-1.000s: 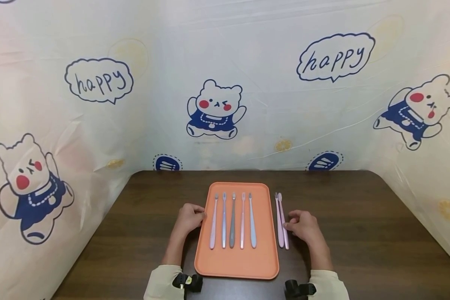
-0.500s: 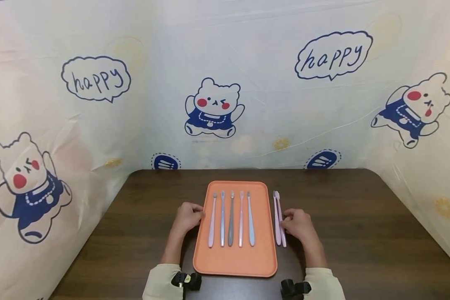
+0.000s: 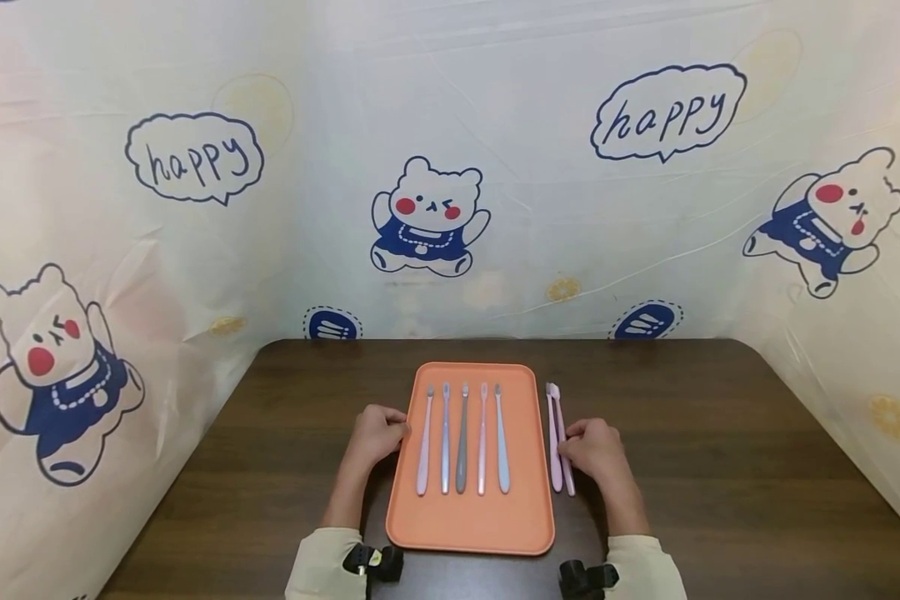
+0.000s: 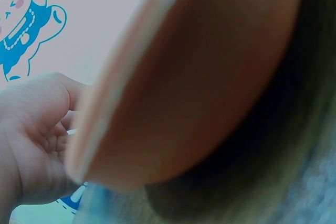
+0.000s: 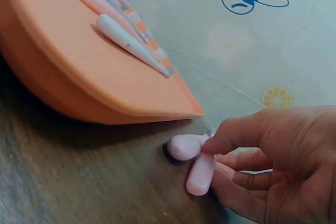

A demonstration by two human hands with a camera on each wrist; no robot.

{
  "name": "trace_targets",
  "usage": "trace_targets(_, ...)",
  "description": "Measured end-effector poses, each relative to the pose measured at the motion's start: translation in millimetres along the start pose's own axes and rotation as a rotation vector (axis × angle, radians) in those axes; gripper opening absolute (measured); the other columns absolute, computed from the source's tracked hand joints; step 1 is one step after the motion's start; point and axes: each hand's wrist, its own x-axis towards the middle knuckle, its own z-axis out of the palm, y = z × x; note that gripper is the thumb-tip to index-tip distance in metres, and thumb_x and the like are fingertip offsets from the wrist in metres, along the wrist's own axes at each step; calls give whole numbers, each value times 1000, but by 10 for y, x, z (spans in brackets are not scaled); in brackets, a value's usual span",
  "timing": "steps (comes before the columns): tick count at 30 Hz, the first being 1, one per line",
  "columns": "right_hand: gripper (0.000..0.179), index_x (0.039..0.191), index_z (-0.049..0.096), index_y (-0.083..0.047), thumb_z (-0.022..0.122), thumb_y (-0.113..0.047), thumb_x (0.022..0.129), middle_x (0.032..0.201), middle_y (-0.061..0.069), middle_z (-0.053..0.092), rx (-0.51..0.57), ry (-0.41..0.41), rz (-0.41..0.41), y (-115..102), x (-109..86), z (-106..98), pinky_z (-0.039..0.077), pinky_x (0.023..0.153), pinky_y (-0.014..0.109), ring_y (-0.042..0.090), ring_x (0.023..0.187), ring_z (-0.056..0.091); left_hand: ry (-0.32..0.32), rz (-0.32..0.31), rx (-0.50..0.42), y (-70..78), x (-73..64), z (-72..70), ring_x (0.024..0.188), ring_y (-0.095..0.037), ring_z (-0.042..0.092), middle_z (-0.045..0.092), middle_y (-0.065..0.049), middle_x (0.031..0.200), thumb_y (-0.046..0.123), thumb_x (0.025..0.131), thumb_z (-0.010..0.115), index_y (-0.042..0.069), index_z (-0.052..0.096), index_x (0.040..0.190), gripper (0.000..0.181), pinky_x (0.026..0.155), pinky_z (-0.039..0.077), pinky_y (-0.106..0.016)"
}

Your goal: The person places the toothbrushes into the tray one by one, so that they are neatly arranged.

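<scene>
An orange tray (image 3: 468, 527) lies on the table with several toothbrushes side by side on it: a pale pink one (image 3: 423, 467), a lilac-blue one (image 3: 446, 467), a grey one (image 3: 461, 467), a pink one (image 3: 482, 467) and a light blue one (image 3: 503, 467). My left hand (image 3: 376, 433) holds the tray's left rim; in the left wrist view the tray hides some fingertips. Right of the tray lie two more pink toothbrushes, close together. My right hand (image 3: 597, 448) pinches the outer pink toothbrush (image 5: 200, 176) by its handle, beside the inner one (image 5: 182, 147).
The dark wooden table (image 3: 727, 467) extends to both sides of the tray. Behind it and along the sides hangs a pale printed curtain (image 3: 540, 208). Black wrist cameras sit at the left cuff (image 3: 375, 562) and the right cuff (image 3: 588, 578).
My right hand has shifted very slightly left, at the outer pink toothbrush. The left hand, tray and toothbrushes stay in place; the head view has moved a little.
</scene>
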Motion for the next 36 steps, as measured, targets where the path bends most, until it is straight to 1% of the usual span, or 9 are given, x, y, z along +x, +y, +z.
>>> trace_targets(4,25,99,75,2,74,-16,81,89,13,73,-19,14,-1,7,10,7,51,65,30,24,81,63,1,-1,0,-3,8,7,75,-16,70,76,-19,98,5,91,63,-6,76,107,23,67,62,-32)
trace_targets(9,26,97,74,1,76,-18,80,85,13,71,-19,13,12,4,5,-1,47,61,28,23,78,63,7,10,3,2,19,9,73,-16,70,76,-19,97,4,90,64,-7,76,105,23,65,61,-31)
trace_targets(16,27,99,72,3,75,-18,83,83,14,68,25,-10,43,18,1,-15,47,57,26,20,71,61,7,3,5,5,12,6,74,-16,71,76,-19,97,4,90,64,-7,76,105,23,66,62,-31)
trace_targets(22,26,100,72,4,73,-14,81,76,9,70,66,-3,36,48,9,-52,47,57,26,16,66,62,10,11,-15,3,5,6,74,-17,72,76,-21,96,4,90,62,-8,75,106,24,65,62,-31)
trace_targets(25,27,101,73,5,70,-12,80,76,8,71,97,-1,28,50,3,-67,48,57,25,13,65,63,9,19,-18,-3,6,1,75,-18,73,76,-22,96,3,90,62,-9,75,106,24,65,62,-32)
trace_targets(28,28,103,73,7,68,-8,80,79,11,74,142,7,1,59,2,-72,52,58,25,13,65,65,8,20,-16,-1,3,-5,75,-18,73,76,-22,97,3,90,62,-9,75,106,24,65,62,-31)
trace_targets(33,30,107,72,11,67,-3,82,90,18,76,256,7,-33,71,3,-76,59,64,27,14,70,69,12,18,-11,-6,14,6,73,-16,72,76,-20,95,4,89,63,-8,76,104,23,64,61,-31)
trace_targets(36,30,112,70,13,66,0,85,95,22,75,332,-17,-32,62,-5,-83,62,68,28,14,75,69,9,18,-7,-7,18,14,72,-16,72,76,-20,95,4,89,62,-8,76,104,24,64,62,-32)
